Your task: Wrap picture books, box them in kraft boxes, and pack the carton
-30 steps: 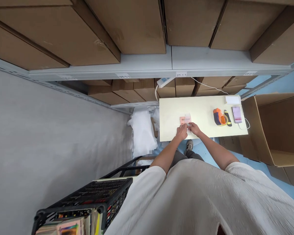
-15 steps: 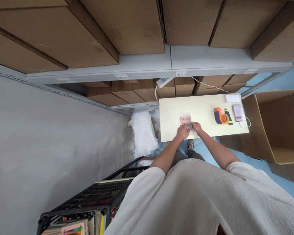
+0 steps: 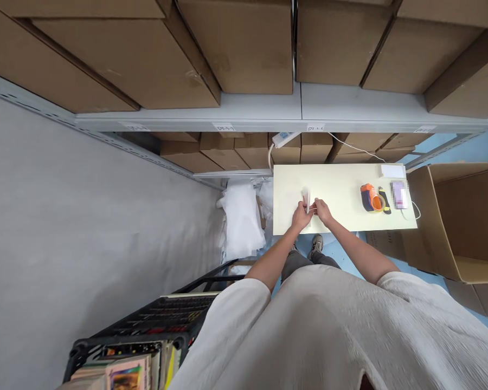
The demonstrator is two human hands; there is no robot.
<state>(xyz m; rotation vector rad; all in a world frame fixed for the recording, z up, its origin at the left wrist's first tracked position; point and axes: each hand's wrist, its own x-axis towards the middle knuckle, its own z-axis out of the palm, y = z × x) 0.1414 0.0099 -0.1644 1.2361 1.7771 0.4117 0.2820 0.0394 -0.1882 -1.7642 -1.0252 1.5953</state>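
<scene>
Both my hands meet over the near edge of a small cream table (image 3: 337, 179). My left hand (image 3: 300, 218) and my right hand (image 3: 323, 211) are closed on a small thin pink packet in a clear sleeve (image 3: 308, 201), which now stands on edge between them, lifted off the tabletop. Fine detail of the packet is too small to read.
An orange tape dispenser (image 3: 370, 197), a phone (image 3: 399, 194) on a cable and a white pad (image 3: 392, 171) lie on the table's right end. An open cardboard box (image 3: 459, 216) stands right. Shelves of cartons rise behind. A black basket of books (image 3: 146, 346) sits lower left; white bags (image 3: 242, 222) lie left of the table.
The packet lay flat on the table under my fingers; now both hands have turned it up on edge. The view has shifted slightly to the left.
</scene>
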